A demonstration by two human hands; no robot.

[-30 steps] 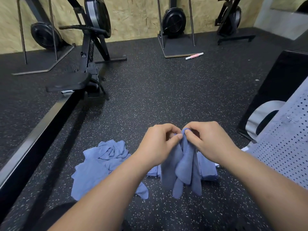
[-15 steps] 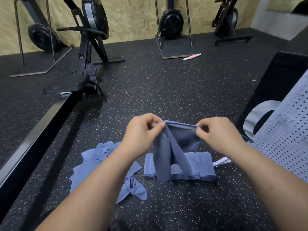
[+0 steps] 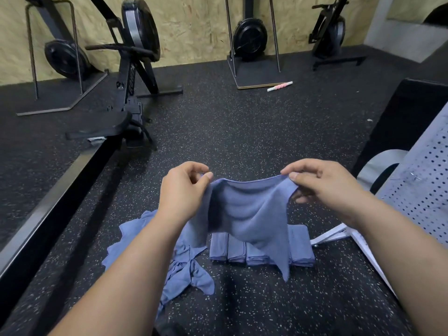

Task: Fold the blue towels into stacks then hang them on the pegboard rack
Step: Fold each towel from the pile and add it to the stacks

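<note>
1. A blue towel point(image 3: 252, 214) is hanging above the floor point(image 3: 242, 132), its top edge now spreading wide after being bunched.
2. The left hand point(image 3: 184, 190) and right hand point(image 3: 324, 187) are each pinching a top corner.
3. Folded towels point(image 3: 232, 251) are lying beneath it, with loose towels point(image 3: 135, 241) to their left.
4. I am judging it ready for folding.

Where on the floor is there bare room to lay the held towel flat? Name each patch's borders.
Bare floor lies beyond the held towel, between the rowing machine and the pegboard rack; another strip lies nearer than the folded stack. Crowded: crumpled pile beside that stack.
</note>
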